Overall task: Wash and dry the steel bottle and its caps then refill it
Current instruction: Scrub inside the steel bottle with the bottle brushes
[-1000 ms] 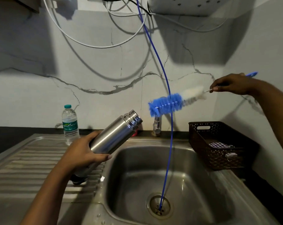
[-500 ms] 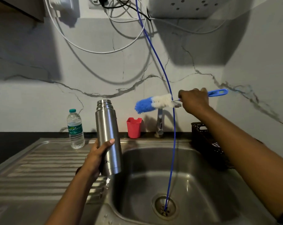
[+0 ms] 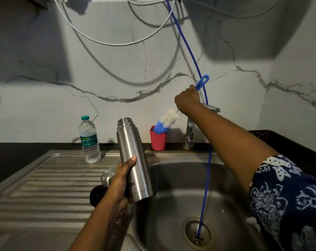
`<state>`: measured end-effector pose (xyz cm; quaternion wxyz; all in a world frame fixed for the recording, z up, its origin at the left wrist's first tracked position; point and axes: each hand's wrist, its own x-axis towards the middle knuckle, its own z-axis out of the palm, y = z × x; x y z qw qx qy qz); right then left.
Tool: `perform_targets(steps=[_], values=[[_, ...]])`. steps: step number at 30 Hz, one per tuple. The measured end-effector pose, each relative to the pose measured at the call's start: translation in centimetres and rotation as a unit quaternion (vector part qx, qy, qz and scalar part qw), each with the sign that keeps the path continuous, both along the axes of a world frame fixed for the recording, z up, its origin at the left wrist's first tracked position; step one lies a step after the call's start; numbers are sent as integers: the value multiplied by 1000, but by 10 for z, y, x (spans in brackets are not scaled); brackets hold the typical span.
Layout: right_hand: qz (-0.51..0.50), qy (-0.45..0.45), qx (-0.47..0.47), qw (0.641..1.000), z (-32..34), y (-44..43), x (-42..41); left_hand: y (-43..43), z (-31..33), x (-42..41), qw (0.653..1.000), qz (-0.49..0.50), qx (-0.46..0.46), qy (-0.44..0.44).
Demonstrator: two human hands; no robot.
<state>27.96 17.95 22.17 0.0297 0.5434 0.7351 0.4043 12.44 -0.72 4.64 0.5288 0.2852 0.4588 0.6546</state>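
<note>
- The left hand (image 3: 120, 182) grips the steel bottle (image 3: 132, 156) round its lower half. The bottle is nearly upright with its mouth uncapped, and it is held over the left rim of the sink basin (image 3: 173, 200).
- The right hand (image 3: 187, 100) is closed round the handle of the bottle brush (image 3: 167, 121), above the basin's back edge. The brush slants down and left, and its blue tip meets the mouth of the red cup (image 3: 158, 141).
- The red cup stands on the ledge behind the basin, just left of the tap (image 3: 189, 135).
- A steel cap (image 3: 106, 175) and a black cap (image 3: 97, 195) lie on the draining board (image 3: 45, 192), left of the basin and partly hidden by the left wrist.
- A plastic water bottle (image 3: 89, 140) stands at the board's back edge, well apart from the basin.
- A blue hose (image 3: 207, 178) hangs down into the basin's drain (image 3: 197, 232), leaving open room in the basin on either side.
- A dark basket (image 3: 289, 147) sits right of the basin.
</note>
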Motion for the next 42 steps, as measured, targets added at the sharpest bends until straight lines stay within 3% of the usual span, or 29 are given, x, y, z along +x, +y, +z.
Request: perform_targets(steps=[5,21,25,29,34,38,40,42], values=[[16,-31,11,999,-1,7,-6,1,-1,-3,1000,-10,1,-4],[-11,-12,25,1000,10,-6,13,-1,2,4,999,-20,13,-36],[-28,76,46,996,30,-18,43,-2,2,6,999,-17,6,-49],[11,245,43,968,33,-38,90,-4,1,10,999,-25,-6,-36],[83,486,-107,863,-1,-76,153,-9,3,21,999,-43,-19,-20],[129,565,-163,798,-38,-100,179,-11,2,28,999,-35,-1,6],[113,554,-131,814,-44,-99,173,-11,2,28,1000,-13,-1,12],[86,467,-47,879,-39,-91,155,-11,2,25,1000,3,-11,3]])
